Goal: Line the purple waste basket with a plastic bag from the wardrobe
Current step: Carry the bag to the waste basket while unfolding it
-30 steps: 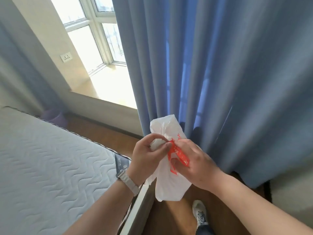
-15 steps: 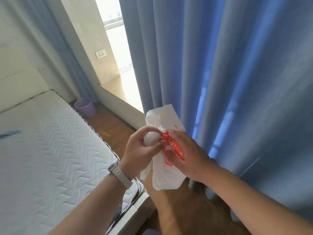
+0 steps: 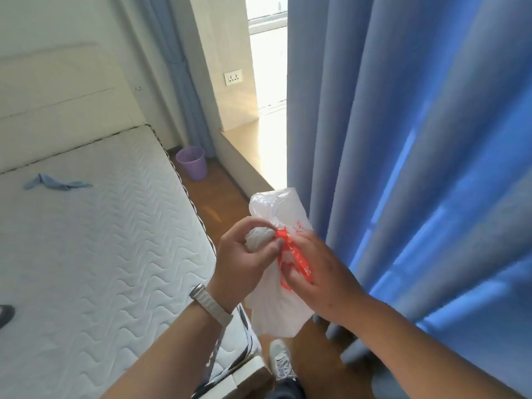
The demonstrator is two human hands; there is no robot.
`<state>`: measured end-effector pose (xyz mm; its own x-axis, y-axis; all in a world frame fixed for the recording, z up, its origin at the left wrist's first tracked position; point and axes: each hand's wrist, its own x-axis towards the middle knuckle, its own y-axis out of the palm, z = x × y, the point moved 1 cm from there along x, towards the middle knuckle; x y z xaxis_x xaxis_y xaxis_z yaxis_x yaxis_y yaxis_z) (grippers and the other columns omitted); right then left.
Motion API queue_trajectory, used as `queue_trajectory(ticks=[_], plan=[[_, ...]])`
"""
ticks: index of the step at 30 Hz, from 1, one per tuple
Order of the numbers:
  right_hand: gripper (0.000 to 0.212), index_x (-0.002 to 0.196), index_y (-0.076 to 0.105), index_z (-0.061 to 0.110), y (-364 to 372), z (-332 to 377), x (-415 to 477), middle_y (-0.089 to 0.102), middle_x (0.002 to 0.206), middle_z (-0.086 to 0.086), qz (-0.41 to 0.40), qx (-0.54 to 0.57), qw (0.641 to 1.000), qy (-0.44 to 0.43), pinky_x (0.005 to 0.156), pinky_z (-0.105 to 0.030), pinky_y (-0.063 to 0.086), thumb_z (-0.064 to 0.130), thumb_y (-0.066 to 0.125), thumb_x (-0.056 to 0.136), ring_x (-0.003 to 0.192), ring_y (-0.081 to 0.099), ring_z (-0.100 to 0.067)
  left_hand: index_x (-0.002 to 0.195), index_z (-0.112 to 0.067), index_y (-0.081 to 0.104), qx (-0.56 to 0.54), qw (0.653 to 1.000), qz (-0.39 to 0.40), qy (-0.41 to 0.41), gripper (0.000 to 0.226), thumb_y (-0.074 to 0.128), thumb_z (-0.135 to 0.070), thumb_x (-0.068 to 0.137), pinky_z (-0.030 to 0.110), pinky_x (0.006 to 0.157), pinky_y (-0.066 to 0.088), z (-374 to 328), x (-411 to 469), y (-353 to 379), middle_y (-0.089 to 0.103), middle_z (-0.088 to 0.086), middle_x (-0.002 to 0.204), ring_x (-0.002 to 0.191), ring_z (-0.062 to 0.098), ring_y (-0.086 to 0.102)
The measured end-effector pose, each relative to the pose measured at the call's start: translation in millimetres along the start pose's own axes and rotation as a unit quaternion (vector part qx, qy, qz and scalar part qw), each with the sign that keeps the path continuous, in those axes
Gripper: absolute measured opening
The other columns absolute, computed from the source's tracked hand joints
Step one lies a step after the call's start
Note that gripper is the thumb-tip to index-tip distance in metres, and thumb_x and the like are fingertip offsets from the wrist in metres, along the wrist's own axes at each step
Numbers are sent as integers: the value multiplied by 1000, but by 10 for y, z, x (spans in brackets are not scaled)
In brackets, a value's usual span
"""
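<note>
Far left, a crumpled blue cloth (image 3: 54,184) is left lying on the bare quilted mattress (image 3: 100,254). Just past the mattress's far corner, the purple waste basket (image 3: 192,164) is parked upright on the wooden floor (image 3: 221,203), tucked in near the window ledge and well apart from both hands. Its holed wall can be seen through the open top.

Closer in, the left hand (image 3: 244,263), with a metal watch (image 3: 211,305) strapped at the wrist, is curled round a scrunched-up wad of the white plastic bag (image 3: 276,309). The bag is held up in the air between the bed and the curtain, with the loose end hung below both hands and a pale shoe (image 3: 280,359) seen underneath. The red-printed part is pinched by the right hand (image 3: 319,272), fingers curled. The whole right side is filled by a blue curtain (image 3: 417,139).
</note>
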<state>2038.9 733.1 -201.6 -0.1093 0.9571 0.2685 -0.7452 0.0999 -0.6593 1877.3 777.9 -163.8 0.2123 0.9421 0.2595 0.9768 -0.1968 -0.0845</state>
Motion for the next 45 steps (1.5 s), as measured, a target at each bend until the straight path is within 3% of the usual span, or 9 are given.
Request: queue_trajectory(ticks=[4, 14, 21, 26, 33, 45], plan=[[43, 136, 40, 42, 117, -150, 649, 45, 131, 23, 28, -6, 1000, -9, 88, -35, 56, 50, 47, 94, 118, 52, -7, 89, -18, 72, -11, 999, -29, -15, 14, 77, -16, 76, 48, 77, 60, 186, 537, -204, 74, 8, 88, 84, 29, 71], [46, 137, 40, 37, 505, -121, 2311, 49, 131, 11, 55, -23, 994, -91, 85, -36, 54, 49, 47, 93, 109, 54, -11, 88, -16, 71, -8, 994, -111, -23, 14, 75, -14, 74, 25, 68, 56, 491, 1759, -996, 74, 2, 85, 79, 16, 71], [51, 142, 40, 34, 827, -64, 3065, 46, 135, 13, 103, -32, 985, -138, 85, -31, 53, 44, 55, 94, 110, 53, -5, 87, -30, 71, 19, 984, -178, -20, 16, 76, -30, 72, 32, 68, 58, 647, 2132, -1491, 73, -2, 84, 79, 22, 70], [50, 139, 42, 32, 1126, -60, 3526, 47, 135, 11, 130, -19, 977, -166, 84, -28, 49, 47, 50, 91, 111, 53, -9, 88, -28, 70, 9, 972, -231, -37, 18, 76, -31, 72, 32, 69, 57, 794, 2334, -1773, 73, -2, 85, 79, 21, 71], [47, 135, 48, 25, 1555, -333, 4346, 52, 128, 7, 177, 35, 965, -189, 83, -39, 52, 44, 50, 91, 108, 57, -15, 87, -28, 70, 36, 946, -314, -72, 20, 75, -36, 69, 41, 74, 60, 1215, 2944, -2074, 73, 3, 87, 83, 27, 71], [54, 135, 51, 18, 1491, -1179, 6289, 54, 129, 4, 182, 101, 962, -177, 86, -35, 52, 45, 50, 89, 111, 57, -14, 84, -33, 70, 74, 945, -303, -97, 15, 77, -30, 71, 32, 69, 56, 1563, 4937, -2010, 72, -5, 84, 81, 21, 70]])
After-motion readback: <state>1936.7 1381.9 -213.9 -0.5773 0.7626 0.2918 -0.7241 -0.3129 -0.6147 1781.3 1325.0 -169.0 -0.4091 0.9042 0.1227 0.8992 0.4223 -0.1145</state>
